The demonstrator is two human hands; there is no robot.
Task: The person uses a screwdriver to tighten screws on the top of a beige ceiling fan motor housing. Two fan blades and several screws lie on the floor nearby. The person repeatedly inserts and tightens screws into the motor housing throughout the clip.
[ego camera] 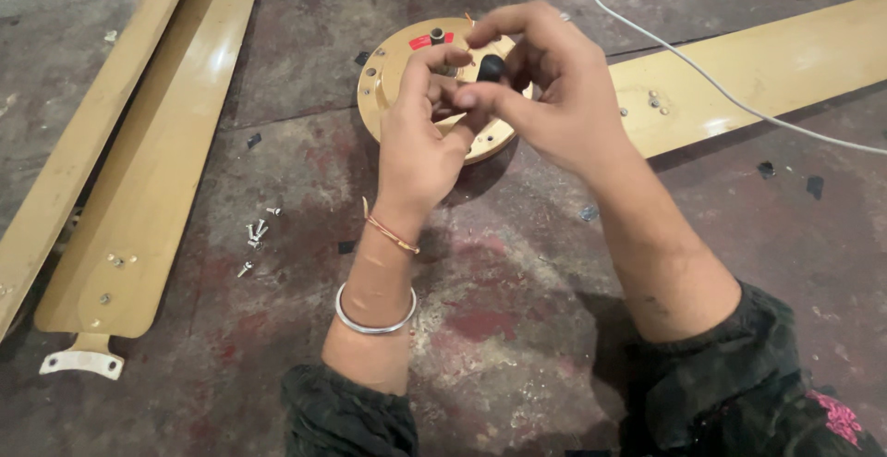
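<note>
1. A small black rounded part (491,68) is pinched between the fingertips of the right hand (545,87), with the thumb below it and the forefinger curled over it.
2. The left hand (420,134) is raised just beside the right, its fingers bent together and meeting the right-hand fingertips at the black part; whether the part is also gripped by the left hand cannot be told.
3. The black part is held above a round tan fan motor housing (388,69), which lies flat on the floor directly behind both hands and is partly hidden by them.
4. A red patch (427,40) and a short central shaft (437,36) are seen on the housing's upper face.
5. One tan fan blade (758,69) is seen running off to the right of the housing.
6. Two more tan blades (148,161) are laid side by side at the left, well apart from the hands.
7. A cluster of small silver screws (256,233) is scattered on the stained concrete floor (517,272) between the left blades and the left forearm.
8. A white cable (702,73) is draped across the right blade.
</note>
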